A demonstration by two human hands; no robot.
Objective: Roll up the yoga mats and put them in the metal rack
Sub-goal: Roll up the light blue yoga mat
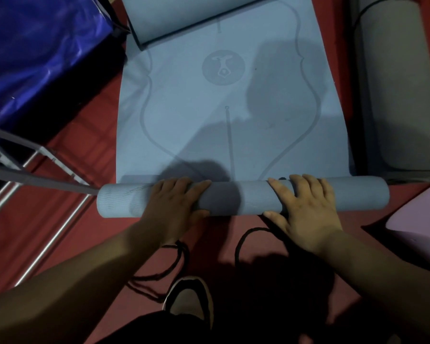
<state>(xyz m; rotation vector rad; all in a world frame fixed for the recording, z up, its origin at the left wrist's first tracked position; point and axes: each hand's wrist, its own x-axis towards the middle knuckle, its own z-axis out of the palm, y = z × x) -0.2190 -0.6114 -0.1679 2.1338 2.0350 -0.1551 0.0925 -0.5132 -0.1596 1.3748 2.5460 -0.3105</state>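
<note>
A blue yoga mat (221, 108) lies lengthwise up the middle of the frame on a red floor (72, 207). Its near end is wound into a thick roll (236, 199) that runs across the lower middle of the frame. The unrolled part stretches away toward the top edge and shows a printed round emblem and curved guide lines.

Both hands rest on top of the roll. The left hand (176, 202) lies left of centre and the right hand (305, 207) right of centre, with a bare stretch of roll between them. Each hand is released rather than clenched: the palm presses down, the fingers lie spread over the top of the roll and the thumb sits on the near side.

At the top of the frame a blue sheet with a dark edge (184, 16) overlaps the mat's far end; I cannot tell whether it belongs to the same mat.

The metal rack (35, 170) stands at the left edge, and one grey bar reaches to the left end of the roll. A shiny blue bag (35, 45) fills the upper left. A grey rolled mat (395, 83) lies along the right side, and a pale purple object (417, 219) sits at the lower right. A black cord (246, 234) loops on the floor just below the roll, near a shoe (189, 299) at the bottom centre.
</note>
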